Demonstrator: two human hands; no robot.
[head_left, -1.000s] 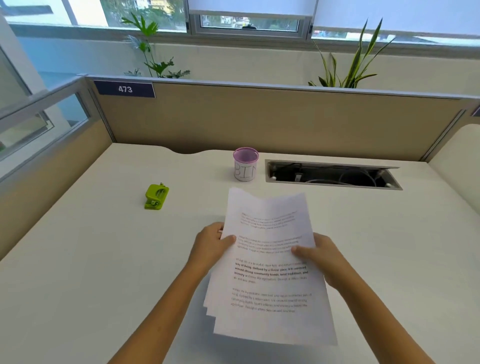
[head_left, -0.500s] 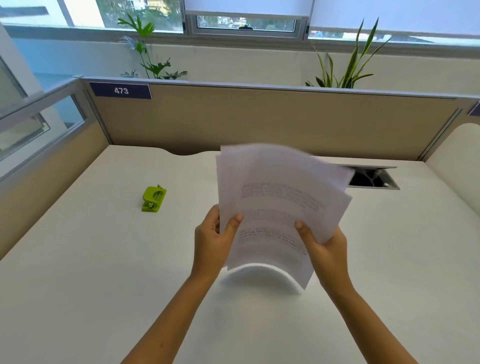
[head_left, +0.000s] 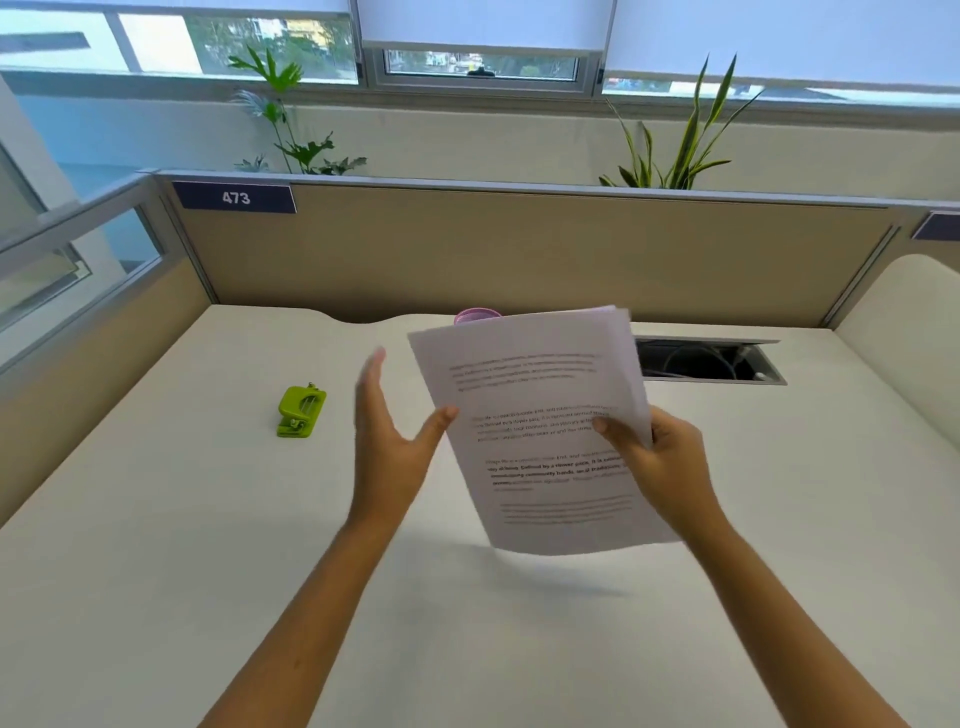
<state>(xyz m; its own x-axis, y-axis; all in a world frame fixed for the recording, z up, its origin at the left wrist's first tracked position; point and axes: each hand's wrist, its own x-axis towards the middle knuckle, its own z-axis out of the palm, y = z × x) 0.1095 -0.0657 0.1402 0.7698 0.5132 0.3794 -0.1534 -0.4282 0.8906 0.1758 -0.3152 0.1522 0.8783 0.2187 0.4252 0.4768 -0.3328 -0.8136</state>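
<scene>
White printed sheets (head_left: 540, 426), a loose stack held tilted above the cream desk (head_left: 156, 571), pinched at the right edge by the right hand (head_left: 660, 467); left hand (head_left: 389, 447) spread, thumb touching the stack's left edge; green hole punch (head_left: 300, 411) lying apart at left.

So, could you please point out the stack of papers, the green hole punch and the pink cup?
stack of papers (head_left: 540, 415), head view, middle of the top sheet.
green hole punch (head_left: 300, 411), head view, its top face.
pink cup (head_left: 477, 315), head view, rim showing above the papers.

Bright window daylight, soft shadows, motion-blurred hands.
</scene>
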